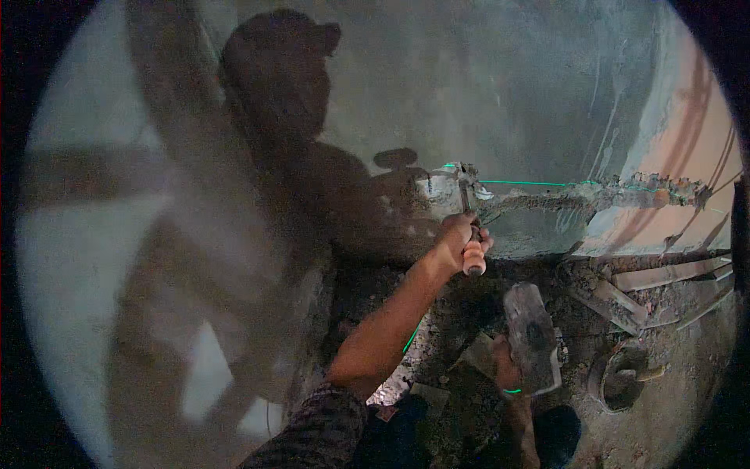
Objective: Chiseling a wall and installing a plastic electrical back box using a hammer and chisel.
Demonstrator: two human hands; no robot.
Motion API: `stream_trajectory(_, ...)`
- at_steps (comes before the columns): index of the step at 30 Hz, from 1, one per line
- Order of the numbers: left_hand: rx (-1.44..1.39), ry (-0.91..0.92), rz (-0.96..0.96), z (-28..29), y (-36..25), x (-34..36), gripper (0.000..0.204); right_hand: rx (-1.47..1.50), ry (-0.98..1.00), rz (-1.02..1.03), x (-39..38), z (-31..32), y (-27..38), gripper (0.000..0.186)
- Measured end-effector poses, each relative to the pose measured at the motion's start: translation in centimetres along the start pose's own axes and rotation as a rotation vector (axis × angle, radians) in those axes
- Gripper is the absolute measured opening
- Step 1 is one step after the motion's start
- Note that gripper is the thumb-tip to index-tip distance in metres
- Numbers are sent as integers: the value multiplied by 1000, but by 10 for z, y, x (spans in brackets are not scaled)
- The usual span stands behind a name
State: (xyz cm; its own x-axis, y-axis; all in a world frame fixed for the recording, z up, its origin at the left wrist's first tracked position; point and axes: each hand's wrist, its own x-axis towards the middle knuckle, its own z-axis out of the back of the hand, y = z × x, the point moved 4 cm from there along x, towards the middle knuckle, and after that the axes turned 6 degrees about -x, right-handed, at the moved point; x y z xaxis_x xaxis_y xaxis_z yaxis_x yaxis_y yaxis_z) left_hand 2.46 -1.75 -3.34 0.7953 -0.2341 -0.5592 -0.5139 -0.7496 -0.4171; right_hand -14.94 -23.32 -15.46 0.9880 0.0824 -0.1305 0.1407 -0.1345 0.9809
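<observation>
My left hand (461,234) is closed around the orange-ended handle of a chisel (473,262). The chisel's metal shaft points up and away, its tip at a broken hole (445,187) low in the grey wall. Lower and to the right, my right hand (506,363) grips a heavy hammer (530,332). The hammer's big, worn block head faces up and hides its handle and part of my fingers. Hammer and chisel are apart.
A rough groove (547,202) runs right from the hole, with a green laser line along it. Rubble covers the dark floor. Wooden strips (664,275) lie at the right, and a round dusty container (617,383) with a stick stands nearer. My shadow darkens the left wall.
</observation>
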Motion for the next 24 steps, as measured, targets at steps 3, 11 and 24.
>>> stream_trajectory(3, -46, 75, -55, -7, 1, 8, 25, 6, -9, 4, -5, 6, -2, 37)
stream_trajectory(11, -26, 33, -200, -18, -14, 12, 29, 30, -18, 7, -8, 22, -6, 38)
stream_trajectory(24, -25, 95, -9, 77, 65, 18, 27, 31, -14, -20, -5, 11, -11, 40)
